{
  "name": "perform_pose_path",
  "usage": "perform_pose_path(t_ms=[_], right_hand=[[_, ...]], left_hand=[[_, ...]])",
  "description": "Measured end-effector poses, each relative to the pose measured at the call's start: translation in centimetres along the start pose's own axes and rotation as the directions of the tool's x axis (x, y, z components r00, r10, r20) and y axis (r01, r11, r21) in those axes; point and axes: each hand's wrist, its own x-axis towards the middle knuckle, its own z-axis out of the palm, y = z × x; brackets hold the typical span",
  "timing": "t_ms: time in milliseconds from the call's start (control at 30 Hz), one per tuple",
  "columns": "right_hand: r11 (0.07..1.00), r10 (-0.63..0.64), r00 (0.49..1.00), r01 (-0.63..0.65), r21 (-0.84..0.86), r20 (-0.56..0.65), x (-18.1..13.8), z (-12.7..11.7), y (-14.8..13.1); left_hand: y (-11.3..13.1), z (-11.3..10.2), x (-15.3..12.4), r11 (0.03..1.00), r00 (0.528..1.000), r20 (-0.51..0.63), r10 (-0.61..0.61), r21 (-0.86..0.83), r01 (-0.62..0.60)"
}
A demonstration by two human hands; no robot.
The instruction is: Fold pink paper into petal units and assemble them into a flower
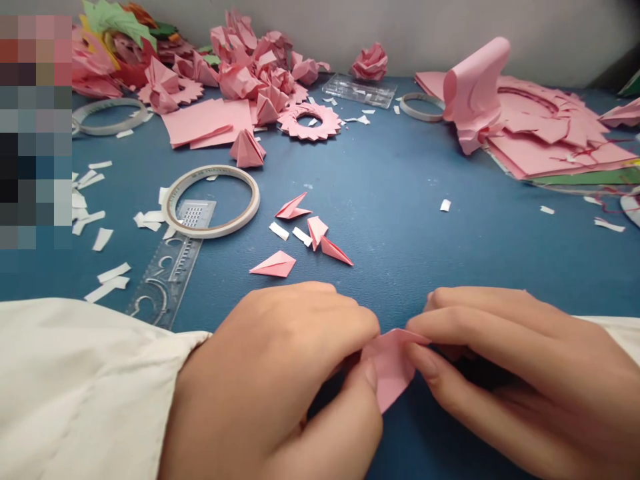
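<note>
Head view: left hand (275, 373) and right hand (520, 360) both have thumb and fingers clamped on a pink paper piece (393, 370), held between them. Beyond the left fingers: folded pink pieces (275, 265); farther, leftward, a tape roll (215, 231) (inner-rim print, too small to read) overlapping a clear ruler (175, 267).

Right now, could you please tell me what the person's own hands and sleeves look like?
The left hand and right hand are bare and ungloved. The left sleeve is off-white, long and loose, creased and stitched near the wrist. Only a strip of the right sleeve, also off-white, shows.
</note>
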Motion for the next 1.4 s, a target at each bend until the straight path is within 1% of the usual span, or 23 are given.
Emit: perform_pose_path(t_ms=[67,133,200,233,333,400,433,467,533,633,767,833,900,967,1033,1100,1133,1167,1200,1233,1267,1400], right_hand=[[0.999,-0.021,0.999,0.022,-0.026,0.030,0.4,-0.3,-0.1],[0.997,-0.028,0.996,0.034,-0.062,0.088,0.7,-0.8,-0.3],[0.996,-0.029,0.989,0.041,-0.082,0.148,1.0,-1.4,-0.6],[0.996,-0.020,0.986,0.035,-0.085,0.168,1.1,-1.6,-0.7],[0.998,-0.009,0.984,0.020,-0.063,0.178,1.1,-2.0,-0.8],[0.998,-0.013,0.986,0.025,-0.065,0.169,1.1,-1.9,-0.7],[0.997,-0.019,0.987,0.032,-0.076,0.162,1.1,-1.9,-0.6],[0.995,-0.020,0.987,0.034,-0.093,0.157,1.1,-1.8,-0.6],[0.990,-0.028,0.988,0.049,-0.135,0.151,1.0,-1.5,-0.6],[0.975,-0.073,0.985,0.103,-0.195,0.156,0.8,-1.3,-0.6],[0.945,-0.137,0.974,0.183,-0.273,0.178,0.7,-1.2,-0.4],[0.914,-0.181,0.962,0.242,-0.326,0.206,0.9,-1.2,-0.4],[0.868,-0.232,0.952,0.295,-0.399,0.201,0.9,-1.3,-0.5],[0.830,-0.263,0.948,0.316,-0.460,0.176,0.7,-1.3,-0.7],[0.811,-0.273,0.945,0.326,-0.485,0.180,0.1,-1.2,-0.9],[0.820,-0.257,0.950,0.311,-0.480,0.176,-0.7,-0.7,-1.1],[0.837,-0.246,0.959,0.285,-0.468,0.144,-1.2,-0.4,-1.2],[0.864,-0.215,0.976,0.203,-0.461,0.027,-1.6,0.0,-1.3],[0.877,-0.202,0.979,0.177,-0.448,-0.010,-2.0,0.3,-1.3],[0.883,-0.185,0.983,0.166,-0.438,-0.002,-2.3,0.7,-1.4],[0.885,-0.190,0.981,0.155,-0.439,-0.036,-2.5,0.9,-1.4],[0.901,-0.179,0.984,0.168,-0.400,0.011,-2.8,1.2,-1.5]], left_hand=[[-0.1,-0.1,0.4,1.000,0.999,0.038,-0.007,-0.011,0.007],[-0.2,-0.1,0.8,0.999,0.996,0.085,-0.040,-0.010,0.041],[-0.3,-0.2,1.1,0.999,0.993,0.112,-0.039,0.014,0.037],[-0.4,-0.3,1.3,1.000,0.992,0.122,-0.010,0.022,0.008],[-0.9,-0.8,2.0,0.993,0.983,0.155,0.104,0.031,-0.110],[-1.3,-1.4,2.7,0.976,0.954,0.222,0.200,0.036,-0.213],[-1.6,-1.8,3.0,0.966,0.925,0.299,0.235,0.038,-0.257],[-1.7,-2.1,3.3,0.954,0.906,0.330,0.266,0.045,-0.297],[-1.9,-2.4,3.8,0.940,0.891,0.357,0.282,0.086,-0.331],[-1.8,-2.1,3.9,0.924,0.898,0.346,0.273,0.166,-0.345],[-1.3,-1.2,3.8,0.902,0.891,0.350,0.290,0.212,-0.377],[-1.4,-1.1,3.7,0.894,0.889,0.346,0.301,0.222,-0.389],[-1.7,-1.4,3.5,0.886,0.885,0.346,0.312,0.230,-0.403],[-2.2,-1.9,3.3,0.870,0.872,0.348,0.345,0.230,-0.436],[-2.6,-2.4,3.1,0.842,0.843,0.353,0.406,0.215,-0.495],[-2.8,-2.6,3.1,0.823,0.822,0.358,0.444,0.201,-0.532],[-2.8,-2.5,3.1,0.824,0.823,0.359,0.440,0.202,-0.529],[-2.7,-2.4,3.1,0.833,0.832,0.358,0.423,0.209,-0.513],[-2.5,-2.2,3.1,0.844,0.846,0.353,0.399,0.220,-0.490],[-2.4,-2.0,3.2,0.853,0.858,0.349,0.378,0.230,-0.469],[-2.2,-1.7,3.3,0.859,0.866,0.343,0.363,0.238,-0.454],[-1.7,-0.8,3.8,0.862,0.871,0.344,0.352,0.242,-0.445]])
